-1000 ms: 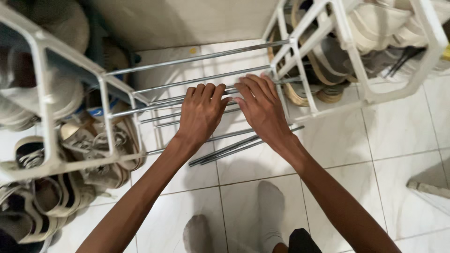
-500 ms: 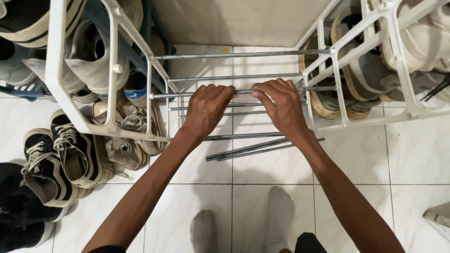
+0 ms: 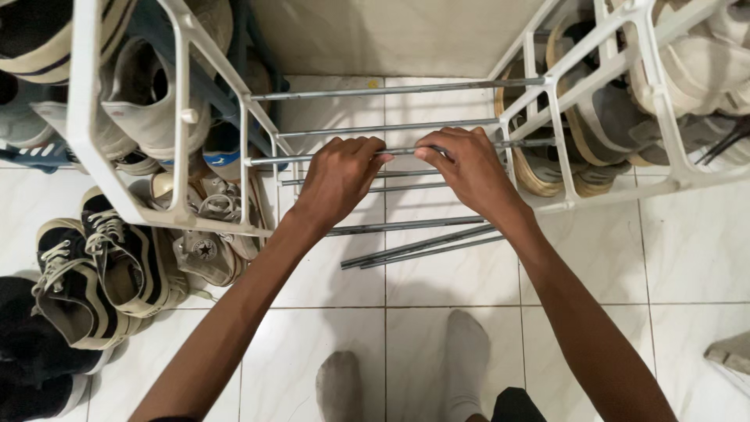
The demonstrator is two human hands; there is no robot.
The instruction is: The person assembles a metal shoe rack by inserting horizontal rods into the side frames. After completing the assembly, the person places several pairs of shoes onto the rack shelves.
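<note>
1. Metal rod (image 3: 402, 151), spanning the gap between two white rack frames, third from the wall, gripped by both hands.
2. Left frame (image 3: 181, 117) tilted, packed with sneakers (image 3: 125, 258); could tip if pushed sideways.
3. Left hand (image 3: 337, 178) closed over the rod, fingers curled on top.
4. Right hand (image 3: 469, 173) likewise wrapped around it.
5. Loose rods (image 3: 422, 246) lying on the tiled floor (image 3: 594, 258), near socked feet; likely to roll underfoot.

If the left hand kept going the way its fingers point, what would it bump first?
Probably the next metal rod just beyond the left hand, then another rod and the wall; depth is unclear.
</note>
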